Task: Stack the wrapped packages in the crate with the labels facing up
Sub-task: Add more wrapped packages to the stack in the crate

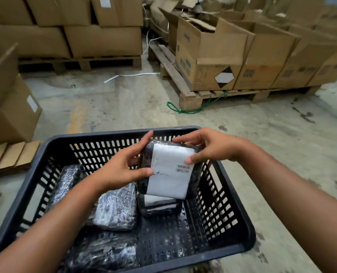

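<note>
A black wrapped package (pixel 169 172) with a white label and barcode facing up is held above the dark plastic crate (pixel 230 196). My left hand (pixel 122 166) grips its left edge and my right hand (pixel 209 146) grips its top right corner. Directly beneath it lies another package (pixel 159 205) with a strip of white label showing. Three more wrapped packages lie in the crate with shiny wrap up: one at the far left (pixel 67 182), one in the middle (pixel 118 207), one at the near edge (pixel 106 253), partly hidden by my left forearm.
The crate stands on a concrete floor. Cardboard boxes on a wooden pallet (pixel 185 91) fill the right back. More stacked boxes (pixel 102 38) sit at the back left, and an open box (pixel 10 109) is on the left. A green cord (pixel 191 110) lies by the pallet.
</note>
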Available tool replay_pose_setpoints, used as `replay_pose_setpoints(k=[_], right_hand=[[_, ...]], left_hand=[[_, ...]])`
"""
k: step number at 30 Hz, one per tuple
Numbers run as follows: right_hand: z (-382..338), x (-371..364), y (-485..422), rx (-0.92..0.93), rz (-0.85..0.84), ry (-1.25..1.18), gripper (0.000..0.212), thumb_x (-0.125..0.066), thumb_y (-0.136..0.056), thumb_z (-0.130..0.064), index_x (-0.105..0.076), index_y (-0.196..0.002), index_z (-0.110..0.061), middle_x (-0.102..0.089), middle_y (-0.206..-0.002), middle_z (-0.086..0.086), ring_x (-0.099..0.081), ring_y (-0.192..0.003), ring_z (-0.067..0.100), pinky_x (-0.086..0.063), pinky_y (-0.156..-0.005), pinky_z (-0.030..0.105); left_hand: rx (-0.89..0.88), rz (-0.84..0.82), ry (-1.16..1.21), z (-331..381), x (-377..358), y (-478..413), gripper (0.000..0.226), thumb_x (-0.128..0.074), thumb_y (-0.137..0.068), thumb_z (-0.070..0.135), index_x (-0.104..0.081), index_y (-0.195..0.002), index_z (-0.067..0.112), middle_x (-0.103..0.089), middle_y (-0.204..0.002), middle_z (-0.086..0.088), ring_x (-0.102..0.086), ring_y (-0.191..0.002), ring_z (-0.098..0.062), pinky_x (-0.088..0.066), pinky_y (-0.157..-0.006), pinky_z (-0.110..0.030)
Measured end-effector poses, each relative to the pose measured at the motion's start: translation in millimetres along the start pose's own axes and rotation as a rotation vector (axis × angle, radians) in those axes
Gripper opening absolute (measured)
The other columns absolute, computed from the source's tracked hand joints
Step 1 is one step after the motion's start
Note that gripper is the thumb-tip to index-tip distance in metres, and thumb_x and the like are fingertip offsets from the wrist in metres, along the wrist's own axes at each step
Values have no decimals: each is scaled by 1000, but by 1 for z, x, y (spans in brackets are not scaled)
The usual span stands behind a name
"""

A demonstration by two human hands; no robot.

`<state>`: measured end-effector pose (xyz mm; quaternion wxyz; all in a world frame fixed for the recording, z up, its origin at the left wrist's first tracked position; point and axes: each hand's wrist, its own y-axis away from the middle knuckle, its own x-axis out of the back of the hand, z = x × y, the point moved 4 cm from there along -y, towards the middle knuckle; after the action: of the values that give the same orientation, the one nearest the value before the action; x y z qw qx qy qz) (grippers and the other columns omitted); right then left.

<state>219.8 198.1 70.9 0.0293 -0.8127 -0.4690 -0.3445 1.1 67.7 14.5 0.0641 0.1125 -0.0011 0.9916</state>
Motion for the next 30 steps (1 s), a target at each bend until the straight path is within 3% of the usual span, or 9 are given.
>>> replay_pose_setpoints(k=[2,5,10,16,20,22,24,26,30], right_hand=[[-4,6,-1,18,45,-63,67,-89,-77,-19,-65,-135,-41,-71,-125,-6,-61,-122,5,-54,-102,33],[-10,4,-6,78,196,-186,59,-91,-75,-14,-72,-127,-34,-74,-122,-2,-71,-109,10,-58,-96,37],[-5,-9,-8,164,314,-422,53,-88,-76,-9,-75,-124,-29,-72,-129,-2,-65,-123,19,-54,-104,44],[10,-46,-14,83,147,-193,110,-99,-61,-21,-42,-153,-41,-43,-157,-15,-39,-143,3,-32,-120,33],[32,-66,-22,-68,63,-19,134,-100,-59,-30,-16,-163,-27,-25,-166,-9,-25,-140,-3,-20,-104,6],[44,-75,-25,-122,33,-3,136,-100,-60,-27,-11,-164,-24,-23,-168,-5,-26,-146,5,-19,-108,10],[52,-81,-28,-163,33,0,137,-100,-60,-26,-11,-164,-25,-21,-169,-3,-24,-151,13,-18,-117,22],[58,-87,-34,-192,50,39,137,-100,-59,-28,-11,-164,-27,-24,-168,0,-25,-152,19,-19,-120,28],[64,-102,-50,-262,32,157,135,-96,-63,-40,-8,-164,-21,-25,-166,12,-25,-152,32,-23,-123,42]], left_hand=[[-86,70,-85,6,0,-1,96,-71,-89,-4,-33,-147,62,-46,-149,32,-55,-130,-2,-44,-106,-22],[-87,162,-32,7,8,-1,89,-61,-92,-14,-50,-133,64,-56,-130,43,-61,-115,5,-46,-101,-20],[-49,251,132,1,31,1,75,-62,-95,-7,-60,-129,59,-70,-127,17,-71,-97,-7,-59,-85,-29],[87,361,332,-25,38,-2,74,-77,-81,7,-56,-138,48,-63,-140,4,-73,-100,-12,-63,-68,-37],[202,292,69,-43,21,-8,98,-87,-74,3,-36,-156,21,-39,-149,15,-75,-102,-17,-63,-74,-32],[235,245,-37,-55,9,-10,95,-89,-71,6,-41,-153,15,-31,-162,5,-56,-133,-29,-52,-103,-50],[269,225,-149,-68,0,-11,101,-91,-71,16,-36,-156,15,-14,-169,-5,-18,-154,-25,-23,-123,-52],[309,182,-266,-80,-5,-11,113,-92,-70,31,-25,-160,20,2,-169,-10,-2,-155,-20,-6,-125,-43],[358,-31,-466,-101,-13,-15,145,-94,-59,49,5,-161,23,26,-165,-8,12,-152,-17,1,-120,-30]])
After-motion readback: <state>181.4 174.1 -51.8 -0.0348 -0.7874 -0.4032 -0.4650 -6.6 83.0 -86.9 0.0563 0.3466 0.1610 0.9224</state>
